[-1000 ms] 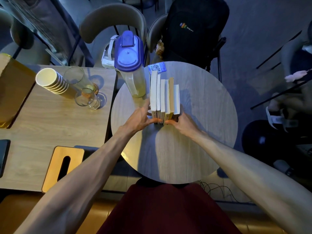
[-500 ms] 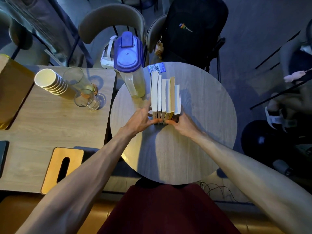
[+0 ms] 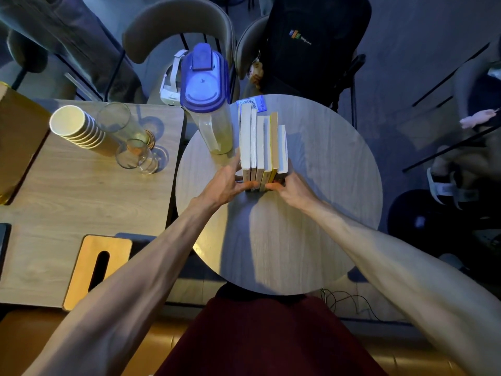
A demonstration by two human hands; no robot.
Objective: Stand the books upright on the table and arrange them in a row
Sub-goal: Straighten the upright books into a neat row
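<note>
Several books [image 3: 262,143] stand upright side by side in one tight row on the round wooden table [image 3: 325,185], their page edges up and spines toward me. My left hand [image 3: 226,185] presses against the left side of the row, with fingers on the near spines. My right hand [image 3: 291,189] presses the right side, fingertips on the yellow spines. The row is squeezed between both hands. The lower parts of the spines are hidden by my fingers.
A tall pitcher with a blue lid [image 3: 207,101] stands just left of the books. A blue QR card [image 3: 253,103] lies behind them. On the rectangular table [image 3: 54,213] to the left are stacked paper cups [image 3: 78,128], two glasses [image 3: 135,156] and a wooden tissue box [image 3: 97,267]. Chairs stand behind.
Both hands stay pressed on the row of books. The books and hands hold almost the same place; only the view has shifted slightly.
</note>
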